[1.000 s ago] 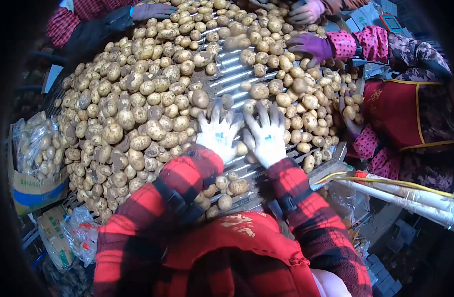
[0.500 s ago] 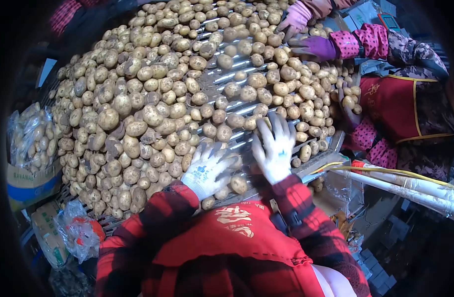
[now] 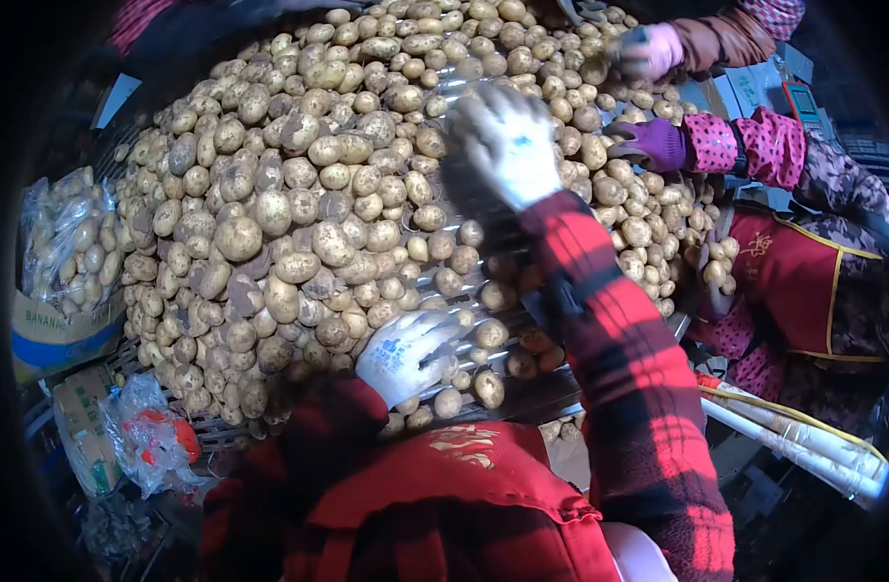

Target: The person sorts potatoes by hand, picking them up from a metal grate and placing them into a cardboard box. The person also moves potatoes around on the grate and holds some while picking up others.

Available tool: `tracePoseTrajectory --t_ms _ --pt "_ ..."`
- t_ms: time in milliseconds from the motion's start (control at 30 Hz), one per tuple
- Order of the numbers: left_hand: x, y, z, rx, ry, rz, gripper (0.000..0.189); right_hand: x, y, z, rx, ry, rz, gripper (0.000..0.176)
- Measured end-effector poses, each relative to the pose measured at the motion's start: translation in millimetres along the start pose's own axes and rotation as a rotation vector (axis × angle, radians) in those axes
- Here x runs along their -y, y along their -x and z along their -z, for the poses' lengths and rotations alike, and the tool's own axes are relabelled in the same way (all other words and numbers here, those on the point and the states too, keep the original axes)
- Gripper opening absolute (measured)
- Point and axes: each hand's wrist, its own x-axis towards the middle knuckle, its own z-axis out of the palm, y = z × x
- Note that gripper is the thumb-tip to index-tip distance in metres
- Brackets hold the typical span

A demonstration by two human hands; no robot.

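Observation:
A big heap of potatoes [image 3: 299,204] lies on a metal roller conveyor [image 3: 522,403]. My left hand [image 3: 405,354], in a white glove, rests with fingers spread on small potatoes near the front edge, holding nothing that I can see. My right hand [image 3: 507,145], also white-gloved, reaches far out over the middle of the heap, fingers spread above the potatoes; whether it touches them is unclear. Red plaid sleeves and a red apron [image 3: 464,485] fill the foreground.
At the right stands a person in a red apron [image 3: 789,276] with a purple-gloved hand [image 3: 653,144] on the potatoes. Another gloved hand [image 3: 648,50] works at the top. A box with bagged potatoes [image 3: 66,262] sits at left. White pipes [image 3: 803,441] lie at lower right.
My right hand has stretched from the near edge up to the middle of the heap. My left hand stayed near the front edge. Potatoes have filled the bare rollers.

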Motion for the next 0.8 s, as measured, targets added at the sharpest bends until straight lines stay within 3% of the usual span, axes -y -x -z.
tracePoseTrajectory --t_ms 33,100,167,200,267,367,400,500,567,633,667,700,733,767,800 --pt "2.9 -1.5 -0.9 0.003 0.010 -0.001 0.046 7.9 -7.1 -22.2 -0.076 -0.019 0.040 0.033" --pt "11.6 1.7 2.5 0.041 -0.004 -0.066 0.046 1.0 11.5 -53.6 -0.071 -0.041 0.100 0.033" --pt "19.7 2.9 8.7 0.044 0.012 -0.147 0.047 -14.5 16.8 -47.4 0.163 0.014 -0.099 0.038" --pt "20.4 5.9 7.7 0.037 0.032 -0.176 0.048 -19.2 12.7 -44.7 0.143 0.126 -0.173 0.038" --pt "19.9 9.0 6.2 0.104 0.306 -0.062 0.049 -24.4 4.6 -44.1 0.172 0.327 -0.253 0.037" --pt "13.5 0.8 8.6 0.110 0.570 0.117 0.049 -11.6 -33.8 -61.9 0.177 0.205 0.042 0.044" --pt "7.9 0.0 9.9 0.108 0.632 0.186 0.049 -6.5 -38.8 -80.0 0.288 0.179 -0.019 0.046" --pt "-1.2 -9.9 23.4 0.104 0.887 0.428 0.049 3.5 -63.8 -118.4 0.383 0.285 -0.131 0.031" --pt "-0.1 -16.6 30.0 0.071 1.154 0.559 0.048 -3.9 -58.3 -113.1 0.265 0.224 -0.144 0.032" --pt "10.9 -20.7 26.8 -0.017 1.401 0.597 0.046 -10.9 -47.7 -76.5 0.167 -0.146 -0.239 0.031" --pt "19.0 -23.1 23.3 -0.064 1.541 0.614 0.045 -6.9 -38.0 -60.7 0.092 -0.153 -0.274 0.032" --pt "25.1 -24.2 18.8 -0.088 1.643 0.611 0.045 -0.6 -25.7 -38.0 0.080 -0.348 -0.319 0.029" --pt "28.3 -23.9 17.0 -0.093 1.654 0.584 0.046 16.2 -14.5 -2.8 0.188 -0.357 -0.417 0.032" --pt "30.9 -24.6 13.7 -0.085 1.632 0.547 0.046 25.3 11.9 14.2 -0.001 -0.440 -0.314 0.034" --pt "32.4 -25.7 11.2 -0.067 1.593 0.511 0.047 33.2 34.7 34.5 0.195 -0.617 -0.440 0.038"
